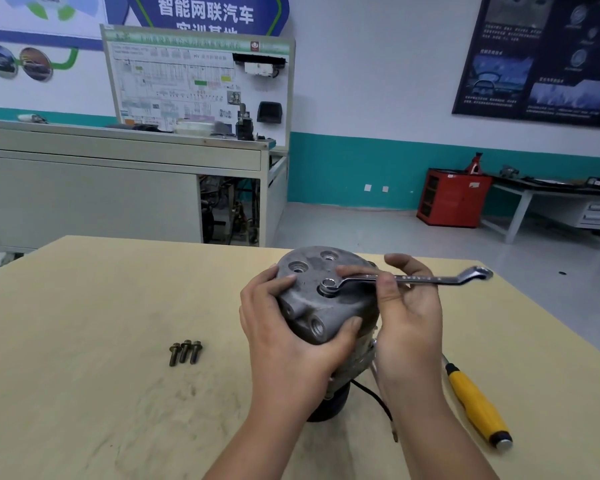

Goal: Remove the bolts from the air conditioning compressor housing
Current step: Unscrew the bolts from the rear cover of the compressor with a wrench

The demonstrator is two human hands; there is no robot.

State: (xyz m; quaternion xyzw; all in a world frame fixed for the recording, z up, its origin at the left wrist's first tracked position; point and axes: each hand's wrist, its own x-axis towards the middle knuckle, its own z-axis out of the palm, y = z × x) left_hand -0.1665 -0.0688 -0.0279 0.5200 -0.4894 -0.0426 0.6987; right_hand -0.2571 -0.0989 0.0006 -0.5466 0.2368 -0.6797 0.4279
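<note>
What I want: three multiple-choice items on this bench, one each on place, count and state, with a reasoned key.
1. Where do the loose bolts lie?
A. On the table, left of the compressor.
B. Inside a drawer.
C. On the floor.
2. How many loose bolts are there?
A. Two.
B. Three.
C. Five.
3. How is the wrench?
A. Flat on the table.
B. Hung on the wall.
C. Ring end on a housing bolt, held by the right hand.
Key: A, they lie side by side left of it; B, three heads show; C, the fingers pinch its shank.
</note>
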